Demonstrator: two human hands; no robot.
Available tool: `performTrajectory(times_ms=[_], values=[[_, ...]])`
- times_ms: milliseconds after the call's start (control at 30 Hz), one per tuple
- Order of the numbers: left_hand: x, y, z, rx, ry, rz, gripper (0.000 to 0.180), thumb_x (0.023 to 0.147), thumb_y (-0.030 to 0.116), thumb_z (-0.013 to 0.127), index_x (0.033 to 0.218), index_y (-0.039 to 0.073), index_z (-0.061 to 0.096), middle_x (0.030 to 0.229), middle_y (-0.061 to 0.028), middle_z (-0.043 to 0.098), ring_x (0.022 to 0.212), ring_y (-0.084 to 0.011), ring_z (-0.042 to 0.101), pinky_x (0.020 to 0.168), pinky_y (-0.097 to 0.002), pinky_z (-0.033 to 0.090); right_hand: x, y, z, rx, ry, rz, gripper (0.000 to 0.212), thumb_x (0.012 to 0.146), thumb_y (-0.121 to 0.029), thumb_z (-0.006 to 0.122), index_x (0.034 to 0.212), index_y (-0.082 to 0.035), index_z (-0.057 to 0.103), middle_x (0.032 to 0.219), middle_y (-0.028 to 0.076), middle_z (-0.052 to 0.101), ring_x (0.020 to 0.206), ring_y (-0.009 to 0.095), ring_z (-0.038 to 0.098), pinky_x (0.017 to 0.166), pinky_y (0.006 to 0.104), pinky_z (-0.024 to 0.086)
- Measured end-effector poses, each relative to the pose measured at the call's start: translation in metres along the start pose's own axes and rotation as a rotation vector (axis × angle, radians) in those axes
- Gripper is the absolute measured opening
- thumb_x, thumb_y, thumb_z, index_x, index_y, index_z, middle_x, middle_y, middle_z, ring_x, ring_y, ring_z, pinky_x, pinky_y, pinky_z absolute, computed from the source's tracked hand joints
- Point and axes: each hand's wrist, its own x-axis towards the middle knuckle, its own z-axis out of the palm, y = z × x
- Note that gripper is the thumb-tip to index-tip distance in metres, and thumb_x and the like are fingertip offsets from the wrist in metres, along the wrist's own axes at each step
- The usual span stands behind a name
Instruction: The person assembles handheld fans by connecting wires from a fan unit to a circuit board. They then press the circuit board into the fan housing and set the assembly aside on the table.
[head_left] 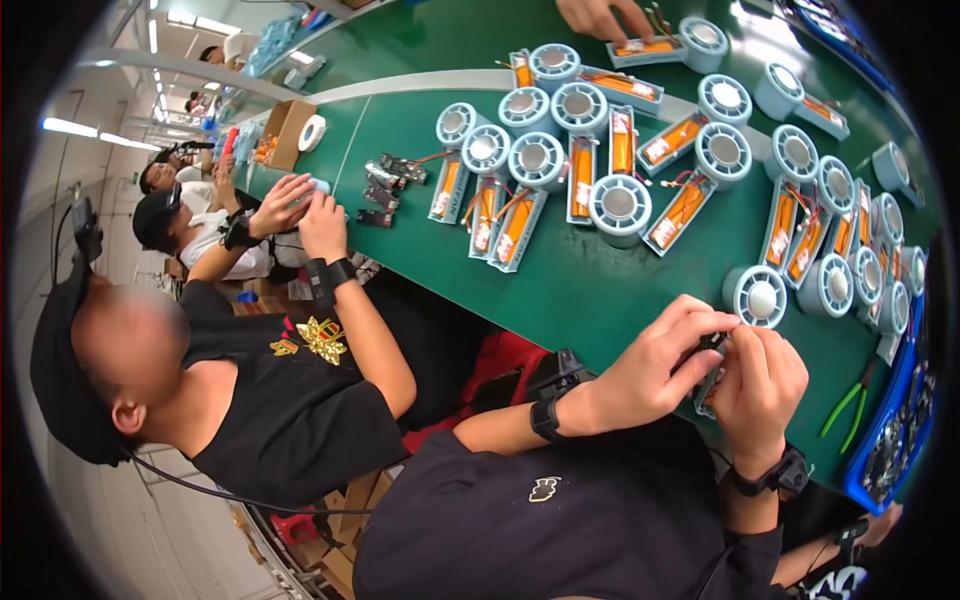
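Currently, in the head view, grips a small dark part (712, 342) above the near edge of the green table (560, 310). Closes left hand (652, 370) on it, thumb and fingertips pinched together; holds right hand (760, 385) against it from the other side, also closed, fingers curled in. Cannot tell the part's full shape, with fingers covering much of it. Wears black straps (546, 418) on both wrists. Just beyond the fingertips, has a pale-blue fan (757, 296) face up on the table. Farther over, shows many more fans, a good number with orange batteries (581, 180) in open handles (446, 190). To the right, has green pliers (847, 418) beside a blue tray (862, 484) of dark bits (893, 440). To the left, shows a co-worker (275, 400) in a black cap, both hands raised together, near pieces (404, 168) on the table, a box (291, 135) and tape (312, 133). At the top, shows another person's hand (603, 17) at a battery.
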Motion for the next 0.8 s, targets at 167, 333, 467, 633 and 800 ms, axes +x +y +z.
performTrajectory(times_ms=[167, 333, 467, 633, 800], values=[[0.005, -0.003, -0.014, -0.165, -0.137, -0.066, 0.034, 0.101, -0.002, 0.057, 0.135, 0.000, 0.058, 0.114, -0.0104, 0.053, 0.071, -0.0113, 0.062, 0.059, -0.0255, 0.053, 0.006, 0.012, -0.011, 0.073, -0.138, -0.033, 0.011, 0.081, 0.004, 0.068, 0.092, 0.001, 0.064, 0.075, 0.012, 0.062, 0.063, 0.032, 0.060, 0.060, 0.0399, 0.047], [0.006, -0.001, -0.015, -0.111, -0.128, -0.043, 0.033, 0.101, -0.002, 0.056, 0.135, 0.000, 0.057, 0.114, -0.0105, 0.054, 0.073, -0.0122, 0.064, 0.060, -0.0262, 0.054, 0.005, 0.015, -0.007, 0.104, -0.075, -0.053, 0.013, 0.081, 0.002, 0.071, 0.091, -0.001, 0.064, 0.075, 0.009, 0.064, 0.060, 0.027, 0.060, 0.055, 0.0376, 0.045], [0.006, -0.001, -0.012, -0.142, -0.090, -0.067, 0.033, 0.102, -0.002, 0.055, 0.135, 0.000, 0.057, 0.114, -0.0105, 0.054, 0.073, -0.0121, 0.064, 0.061, -0.0261, 0.055, 0.005, 0.014, -0.005, 0.089, -0.056, -0.072, 0.014, 0.081, 0.002, 0.072, 0.092, -0.001, 0.065, 0.075, 0.009, 0.065, 0.059, 0.027, 0.060, 0.055, 0.0371, 0.045], [0.004, -0.002, -0.011, -0.141, -0.074, -0.057, 0.032, 0.102, -0.003, 0.053, 0.133, 0.000, 0.057, 0.114, -0.0108, 0.054, 0.074, -0.0120, 0.065, 0.063, -0.0260, 0.055, 0.006, 0.015, -0.004, 0.103, -0.033, -0.124, 0.016, 0.079, 0.004, 0.072, 0.094, 0.000, 0.066, 0.076, 0.010, 0.066, 0.059, 0.027, 0.060, 0.054, 0.0366, 0.044], [0.003, -0.004, -0.009, -0.145, -0.055, -0.029, 0.031, 0.102, -0.003, 0.053, 0.133, 0.000, 0.057, 0.113, -0.0106, 0.054, 0.075, -0.0125, 0.064, 0.064, -0.0264, 0.056, 0.005, 0.016, -0.001, 0.091, -0.006, -0.139, 0.017, 0.079, 0.005, 0.071, 0.095, 0.000, 0.066, 0.076, 0.010, 0.065, 0.059, 0.027, 0.060, 0.054, 0.0365, 0.044]])
